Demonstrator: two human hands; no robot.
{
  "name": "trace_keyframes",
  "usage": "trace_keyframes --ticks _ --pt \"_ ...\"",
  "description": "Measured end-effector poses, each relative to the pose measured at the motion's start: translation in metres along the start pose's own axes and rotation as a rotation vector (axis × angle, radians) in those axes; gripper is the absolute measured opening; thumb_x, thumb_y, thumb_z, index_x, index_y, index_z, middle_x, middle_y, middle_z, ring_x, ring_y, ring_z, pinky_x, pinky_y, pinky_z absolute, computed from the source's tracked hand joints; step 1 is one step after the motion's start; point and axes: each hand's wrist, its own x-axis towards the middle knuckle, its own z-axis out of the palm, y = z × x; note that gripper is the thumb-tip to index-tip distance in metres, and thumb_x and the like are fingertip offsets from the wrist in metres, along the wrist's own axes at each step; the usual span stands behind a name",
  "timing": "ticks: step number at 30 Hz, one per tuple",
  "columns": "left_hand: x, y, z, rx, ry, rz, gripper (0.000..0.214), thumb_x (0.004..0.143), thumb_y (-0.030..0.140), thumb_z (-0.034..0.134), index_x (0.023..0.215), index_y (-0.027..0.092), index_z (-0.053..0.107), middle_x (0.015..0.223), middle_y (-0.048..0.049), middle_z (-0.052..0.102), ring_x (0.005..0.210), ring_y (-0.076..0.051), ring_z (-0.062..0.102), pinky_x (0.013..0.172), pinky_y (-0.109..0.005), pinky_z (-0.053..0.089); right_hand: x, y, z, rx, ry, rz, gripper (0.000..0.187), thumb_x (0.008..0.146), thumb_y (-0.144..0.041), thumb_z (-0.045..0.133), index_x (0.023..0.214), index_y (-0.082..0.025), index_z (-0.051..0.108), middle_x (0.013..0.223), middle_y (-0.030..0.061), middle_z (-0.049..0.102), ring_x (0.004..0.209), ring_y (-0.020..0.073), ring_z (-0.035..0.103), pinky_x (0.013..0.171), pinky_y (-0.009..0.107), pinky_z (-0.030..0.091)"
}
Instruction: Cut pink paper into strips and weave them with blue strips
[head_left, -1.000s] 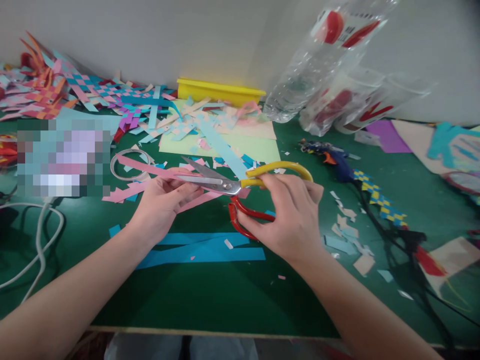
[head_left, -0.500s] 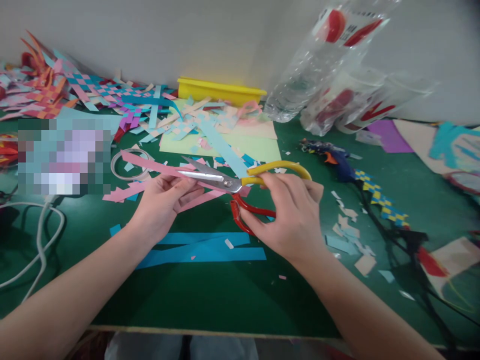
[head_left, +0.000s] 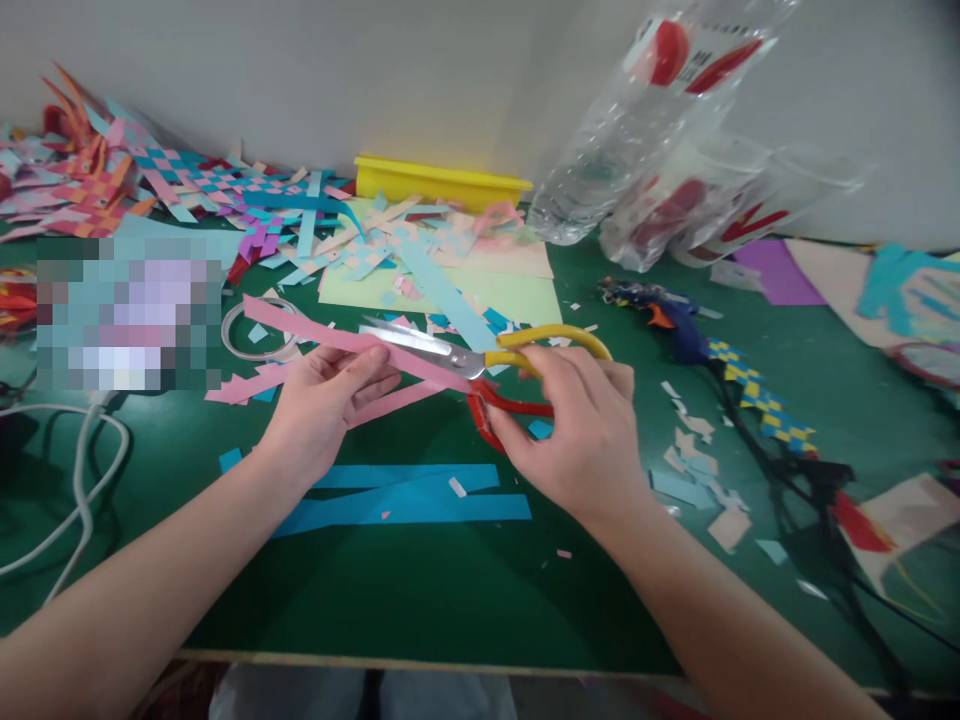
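My left hand (head_left: 319, 405) pinches a pink paper strip (head_left: 289, 320) between thumb and fingers, the strip slanting down to the right. In my right hand (head_left: 581, 430) is a pair of scissors (head_left: 465, 362) with one yellow and one red handle. Their blades point left, nearly closed, and lie along the upper edge of the pink strip. Another pink strip (head_left: 394, 402) shows below the fingers of my left hand. Blue paper strips (head_left: 420, 500) lie flat on the table just below both hands.
A roll of tape (head_left: 232, 340) lies behind my left hand. Paper scraps and woven strips (head_left: 195, 175) pile up at the back left, beside a yellow tray (head_left: 442, 182). Plastic-wrapped cups (head_left: 660, 200) lean at the back right. A glue gun (head_left: 679, 325) and cord lie right, a white cable (head_left: 82, 480) left.
The scissor blades have come closer together and shifted slightly up off the strip. My right hand's fingers have closed a little; my left hand has barely moved.
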Motion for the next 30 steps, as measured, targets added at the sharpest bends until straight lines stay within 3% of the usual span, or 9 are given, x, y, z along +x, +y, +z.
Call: trace_keyframes --ticks 6,10,15,22,30 --pt "0.0021 0.0038 -0.0003 -0.031 0.163 0.044 0.01 0.082 0.019 0.074 0.088 0.018 0.067 0.09 -0.0021 0.072 0.086 -0.014 0.072 0.087 -0.027 0.058 0.0003 0.005 0.0015 0.059 0.047 0.141 0.041 0.083 -0.024 0.061 0.121 -0.02 0.048 0.098 0.0106 0.06 0.084 0.0263 0.062 0.069 0.042 0.051" --pt "0.0034 0.006 0.0018 -0.047 0.225 0.064 0.008 0.085 0.018 0.07 0.088 0.02 0.063 0.095 -0.0029 0.072 0.087 -0.015 0.072 0.085 -0.028 0.059 0.0015 0.0064 0.0018 0.071 0.06 0.154 0.039 0.082 -0.023 0.061 0.119 -0.021 0.048 0.094 0.0083 0.058 0.076 0.0226 0.06 0.063 0.039 0.05" --pt "0.0041 0.0082 0.0028 -0.068 0.312 0.091 0.012 0.085 0.015 0.068 0.082 0.02 0.057 0.084 -0.0003 0.068 0.078 -0.014 0.071 0.083 -0.029 0.059 0.0027 0.0063 0.0017 0.071 0.05 0.145 0.038 0.081 -0.022 0.063 0.116 -0.02 0.049 0.094 0.0074 0.059 0.073 0.0201 0.059 0.06 0.036 0.05" --pt "0.0029 0.0052 -0.0003 -0.167 0.182 0.096 0.019 0.077 0.014 0.079 0.082 0.019 0.062 0.09 0.0017 0.069 0.094 -0.011 0.07 0.093 -0.021 0.055 -0.0005 0.0068 0.0054 0.096 0.021 0.164 0.038 0.08 -0.024 0.063 0.116 -0.021 0.049 0.097 0.0089 0.059 0.083 0.0244 0.063 0.062 0.037 0.052" --pt "0.003 0.0056 0.0014 -0.187 0.132 0.044 0.014 0.076 0.011 0.078 0.074 0.015 0.065 0.08 0.0016 0.067 0.083 -0.008 0.068 0.089 -0.02 0.054 -0.002 0.0067 0.0096 0.131 -0.012 0.174 0.04 0.08 -0.023 0.064 0.118 -0.022 0.05 0.101 0.0098 0.06 0.093 0.0286 0.064 0.068 0.041 0.055"
